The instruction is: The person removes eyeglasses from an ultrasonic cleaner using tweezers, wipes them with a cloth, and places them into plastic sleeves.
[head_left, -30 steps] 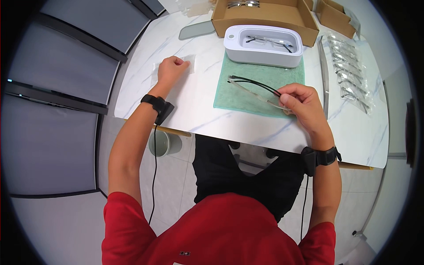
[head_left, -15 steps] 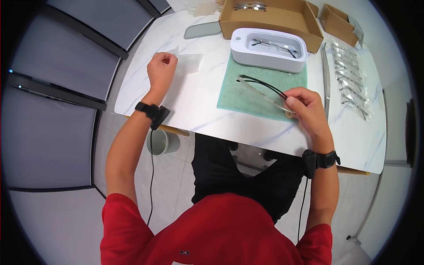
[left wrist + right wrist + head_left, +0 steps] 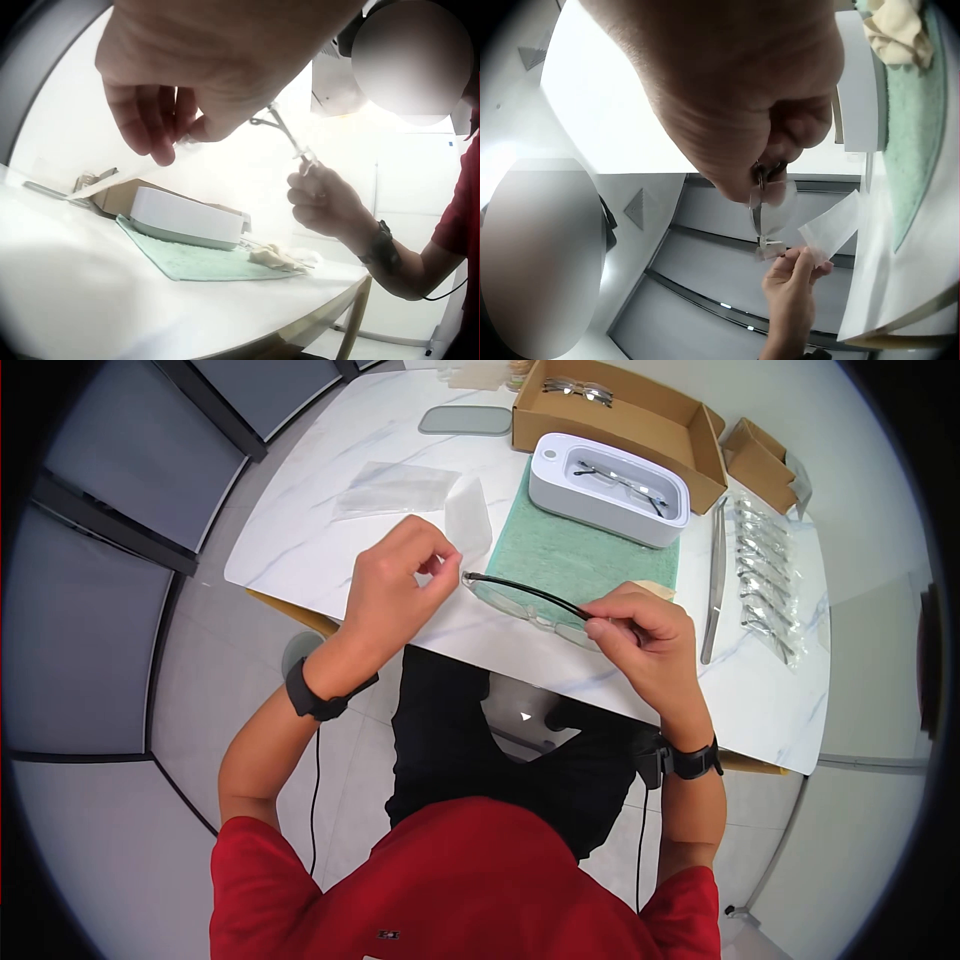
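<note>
My right hand [image 3: 648, 645] pinches a pair of eyeglasses [image 3: 530, 594] at one end. Their dark temples are folded along the clear lenses, and the other end points at my left hand [image 3: 395, 585]. Between thumb and fingers, my left hand holds a translucent plastic sleeve [image 3: 468, 518], which also shows in the right wrist view as a pale sheet [image 3: 832, 229]. The far end of the glasses comes right up to the left fingertips in the head view. Seen from the left wrist, the glasses [image 3: 289, 133] rise above the right fist [image 3: 326, 199].
A flat clear sleeve [image 3: 395, 490] lies on the marble-patterned table. A white cleaner tub [image 3: 605, 510] holding glasses stands on a green towel [image 3: 560, 560], with a crumpled cream cloth [image 3: 274, 257] near it. Behind is a cardboard box [image 3: 690, 445]; bagged glasses [image 3: 768, 580] and tweezers [image 3: 715, 585] lie right.
My left hand has lifted a sleeve from the left of the table and moved right and nearer. My right hand has brought the glasses left and toward me, close to the left hand.
</note>
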A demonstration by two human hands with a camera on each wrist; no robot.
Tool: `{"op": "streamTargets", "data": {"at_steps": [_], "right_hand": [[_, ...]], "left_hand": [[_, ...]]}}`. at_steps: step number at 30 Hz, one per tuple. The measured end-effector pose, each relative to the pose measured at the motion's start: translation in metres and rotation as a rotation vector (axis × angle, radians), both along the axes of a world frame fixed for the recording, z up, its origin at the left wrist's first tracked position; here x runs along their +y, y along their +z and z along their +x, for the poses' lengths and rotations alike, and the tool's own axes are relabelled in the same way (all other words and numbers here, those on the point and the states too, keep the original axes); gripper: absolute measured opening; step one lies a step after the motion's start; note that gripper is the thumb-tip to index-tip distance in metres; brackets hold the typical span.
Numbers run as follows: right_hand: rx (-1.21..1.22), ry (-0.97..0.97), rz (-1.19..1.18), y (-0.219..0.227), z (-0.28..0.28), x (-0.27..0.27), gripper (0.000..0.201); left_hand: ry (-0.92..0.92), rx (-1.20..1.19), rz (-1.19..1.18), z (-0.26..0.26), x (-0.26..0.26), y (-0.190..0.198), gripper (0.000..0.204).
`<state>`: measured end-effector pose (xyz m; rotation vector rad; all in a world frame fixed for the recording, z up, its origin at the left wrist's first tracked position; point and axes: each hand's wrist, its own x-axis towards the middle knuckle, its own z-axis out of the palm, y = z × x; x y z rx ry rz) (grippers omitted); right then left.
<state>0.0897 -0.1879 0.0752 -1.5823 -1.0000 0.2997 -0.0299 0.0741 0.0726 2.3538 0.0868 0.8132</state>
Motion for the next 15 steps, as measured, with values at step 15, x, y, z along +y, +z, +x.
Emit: {"op": "streamTargets", "data": {"at_steps": [15], "right_hand": [[-0.379,-0.155,-0.048,0.003,-0.019,-0.014,0.016]], "left_hand": [[-0.075,0.025,0.095,-0.008,-0.019,-0.019,0.009]]}}
